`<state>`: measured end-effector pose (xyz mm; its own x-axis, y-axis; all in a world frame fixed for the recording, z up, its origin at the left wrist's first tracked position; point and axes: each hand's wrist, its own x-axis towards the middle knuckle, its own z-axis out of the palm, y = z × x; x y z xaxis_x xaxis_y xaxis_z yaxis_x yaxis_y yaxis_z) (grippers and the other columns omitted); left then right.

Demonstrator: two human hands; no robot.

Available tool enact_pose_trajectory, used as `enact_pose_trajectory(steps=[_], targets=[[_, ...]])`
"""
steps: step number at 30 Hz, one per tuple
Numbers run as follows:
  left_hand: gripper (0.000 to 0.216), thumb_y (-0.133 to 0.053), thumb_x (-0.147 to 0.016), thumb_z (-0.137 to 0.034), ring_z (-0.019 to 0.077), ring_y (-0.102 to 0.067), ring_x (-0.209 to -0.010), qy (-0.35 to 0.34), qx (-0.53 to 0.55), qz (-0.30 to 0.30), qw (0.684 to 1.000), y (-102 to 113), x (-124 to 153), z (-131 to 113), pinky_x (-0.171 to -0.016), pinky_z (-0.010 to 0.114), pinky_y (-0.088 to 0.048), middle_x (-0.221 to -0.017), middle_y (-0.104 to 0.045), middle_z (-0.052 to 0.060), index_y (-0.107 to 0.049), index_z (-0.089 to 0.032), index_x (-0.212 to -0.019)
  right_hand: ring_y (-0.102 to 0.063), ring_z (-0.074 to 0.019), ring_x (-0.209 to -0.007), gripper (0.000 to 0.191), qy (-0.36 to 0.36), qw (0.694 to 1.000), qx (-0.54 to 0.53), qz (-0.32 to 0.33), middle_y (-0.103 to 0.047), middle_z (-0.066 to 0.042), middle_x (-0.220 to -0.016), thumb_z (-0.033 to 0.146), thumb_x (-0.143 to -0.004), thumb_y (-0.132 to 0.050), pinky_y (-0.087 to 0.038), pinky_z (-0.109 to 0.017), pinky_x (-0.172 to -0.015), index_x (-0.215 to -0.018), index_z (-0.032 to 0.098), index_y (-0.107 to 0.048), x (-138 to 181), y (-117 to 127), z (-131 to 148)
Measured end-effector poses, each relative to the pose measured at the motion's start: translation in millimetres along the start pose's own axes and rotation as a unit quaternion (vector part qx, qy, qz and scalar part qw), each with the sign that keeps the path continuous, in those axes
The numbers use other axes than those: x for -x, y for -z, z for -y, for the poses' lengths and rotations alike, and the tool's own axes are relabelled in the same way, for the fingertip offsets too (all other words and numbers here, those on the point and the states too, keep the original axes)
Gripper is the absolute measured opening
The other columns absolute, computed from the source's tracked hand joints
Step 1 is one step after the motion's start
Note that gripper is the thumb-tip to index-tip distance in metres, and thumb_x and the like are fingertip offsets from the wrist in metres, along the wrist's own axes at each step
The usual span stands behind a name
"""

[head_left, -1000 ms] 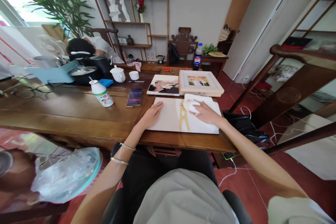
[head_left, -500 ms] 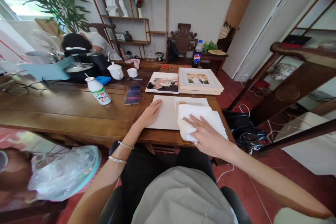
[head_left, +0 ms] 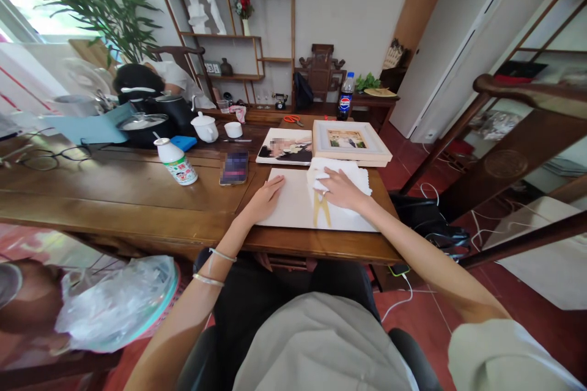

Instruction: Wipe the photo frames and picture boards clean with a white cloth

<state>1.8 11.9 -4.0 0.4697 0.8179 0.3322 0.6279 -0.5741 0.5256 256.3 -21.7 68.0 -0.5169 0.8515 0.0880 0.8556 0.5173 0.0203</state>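
Note:
A flat white panel [head_left: 293, 201] lies on the wooden table in front of me. My left hand [head_left: 268, 197] rests flat on its left part, fingers stretched out and holding nothing. On the right part, my right hand [head_left: 342, 188] presses down on a white cloth [head_left: 360, 174], its fingers gripping into the folds. The cloth covers the panel's upper right area and reaches its far edge. Below the cloth, a yellowish forked shape [head_left: 321, 211] shows on the panel; its upper end is hidden.
Beyond the panel are a photo print [head_left: 284, 146] and a white picture frame [head_left: 348, 142]. A cola bottle [head_left: 345, 98] and orange-handled scissors [head_left: 292, 119] stand farther back. Leftward are a phone [head_left: 233, 168], a white drink bottle [head_left: 177, 162], a teapot [head_left: 205, 127] and glasses [head_left: 55, 157].
My right hand has pushed the cloth away from me and slightly left, from the near edge to the far edge, uncovering the yellowish forked shape. My left hand stays on the panel.

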Motion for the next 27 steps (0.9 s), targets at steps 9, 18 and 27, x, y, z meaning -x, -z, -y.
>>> enact_pose_trajectory(steps=[9,18,27], targets=[[0.049,-0.029,-0.095,-0.030,0.0220,-0.036,-0.140,-0.004,0.002,-0.007,1.000,-0.5,1.1,-1.8,-0.118,0.045,-0.022,-0.147,-0.045,0.012,-0.049,-0.014,-0.137,-0.015,-0.0488,-0.140,0.037,0.064,0.995,0.014,0.068,-0.027,-0.019,-0.155,0.023,-0.083,-0.059,-0.018,-0.070,-0.106,-0.117,0.019,-0.069,78.3,9.6,94.2],[0.050,-0.028,-0.095,-0.030,0.0228,-0.036,-0.140,0.010,-0.003,0.006,1.000,1.3,-0.4,-4.3,-0.118,0.044,-0.022,-0.148,-0.043,0.014,-0.049,-0.011,-0.137,-0.027,-0.0352,-0.140,0.036,0.082,0.994,-0.059,0.029,-0.042,-0.015,-0.148,0.016,-0.087,-0.049,-0.027,-0.064,-0.105,-0.118,0.019,-0.065,12.3,9.4,37.3],[0.049,-0.030,-0.095,-0.029,0.0231,-0.036,-0.140,0.009,0.012,0.003,1.000,0.0,-1.2,-3.3,-0.118,0.045,-0.023,-0.148,-0.044,0.014,-0.050,-0.012,-0.136,-0.035,-0.0360,-0.135,0.041,0.051,0.998,0.009,0.024,-0.043,-0.017,-0.146,0.018,-0.088,-0.047,-0.029,-0.060,-0.104,-0.126,0.017,-0.062,-16.5,6.0,37.0]])
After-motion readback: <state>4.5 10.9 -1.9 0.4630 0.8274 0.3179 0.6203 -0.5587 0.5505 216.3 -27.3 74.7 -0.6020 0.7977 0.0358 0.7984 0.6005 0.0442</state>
